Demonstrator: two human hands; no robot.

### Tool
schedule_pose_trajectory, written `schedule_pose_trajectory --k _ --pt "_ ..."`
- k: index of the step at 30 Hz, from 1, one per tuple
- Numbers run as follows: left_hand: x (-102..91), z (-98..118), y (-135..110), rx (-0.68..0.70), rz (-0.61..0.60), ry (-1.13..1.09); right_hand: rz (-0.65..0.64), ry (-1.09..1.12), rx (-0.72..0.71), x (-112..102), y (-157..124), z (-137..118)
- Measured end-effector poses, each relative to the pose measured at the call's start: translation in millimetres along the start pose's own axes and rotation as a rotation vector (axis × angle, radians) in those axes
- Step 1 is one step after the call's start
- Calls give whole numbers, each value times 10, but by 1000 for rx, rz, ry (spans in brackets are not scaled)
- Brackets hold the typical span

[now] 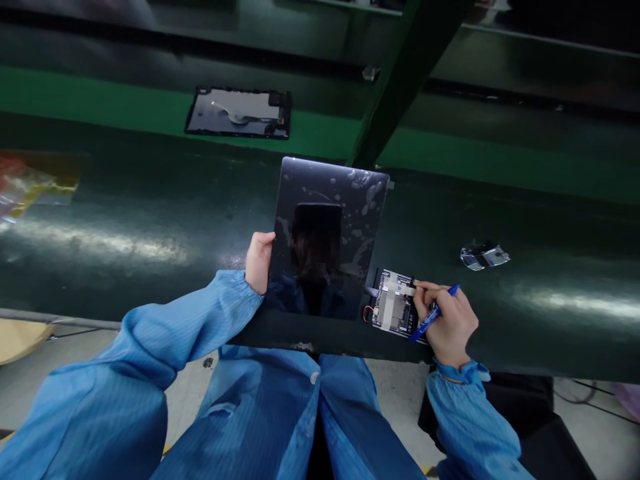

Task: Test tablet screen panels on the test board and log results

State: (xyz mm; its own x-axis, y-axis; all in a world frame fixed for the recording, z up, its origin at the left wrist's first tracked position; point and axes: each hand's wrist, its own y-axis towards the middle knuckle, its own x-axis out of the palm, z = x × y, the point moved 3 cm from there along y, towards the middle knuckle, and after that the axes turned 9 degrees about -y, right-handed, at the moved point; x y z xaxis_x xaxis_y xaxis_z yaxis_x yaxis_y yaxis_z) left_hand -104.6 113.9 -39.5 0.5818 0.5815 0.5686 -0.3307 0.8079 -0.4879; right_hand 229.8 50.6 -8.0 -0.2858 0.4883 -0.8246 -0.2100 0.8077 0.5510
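Observation:
My left hand (260,261) grips the left edge of a dark, glossy screen panel (327,233), thumb on its front face. The panel is tilted above the bench, and its face carries pale bubble-like marks and reflections. To its lower right lies a circuit board assembly (393,303) with light tape strips, a red wire and a grey ribbon running toward the panel. My right hand (447,320) is closed around a slim blue pen-shaped tool (433,315). Its thumb and forefinger touch the right edge of the board assembly. The fingers behind the panel are hidden.
On the green ledge at the back lies an open black-framed device part (237,113). Crumpled clear film (484,256) sits on the dark bench (550,233) to the right. Plastic bags (40,190) lie at far left. A dark green post (400,87) rises behind the panel.

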Motion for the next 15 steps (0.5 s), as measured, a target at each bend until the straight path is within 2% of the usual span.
schedule_pose_trajectory --k 3,8,15 --pt "-2 -8 0 -7 9 -55 -21 -5 8 -4 -16 3" --pt "-3 -68 -10 -119 -44 -158 -35 -5 8 -4 -23 5" --pt "-7 -99 -5 -202 -123 -211 -24 -10 7 -3 -15 12"
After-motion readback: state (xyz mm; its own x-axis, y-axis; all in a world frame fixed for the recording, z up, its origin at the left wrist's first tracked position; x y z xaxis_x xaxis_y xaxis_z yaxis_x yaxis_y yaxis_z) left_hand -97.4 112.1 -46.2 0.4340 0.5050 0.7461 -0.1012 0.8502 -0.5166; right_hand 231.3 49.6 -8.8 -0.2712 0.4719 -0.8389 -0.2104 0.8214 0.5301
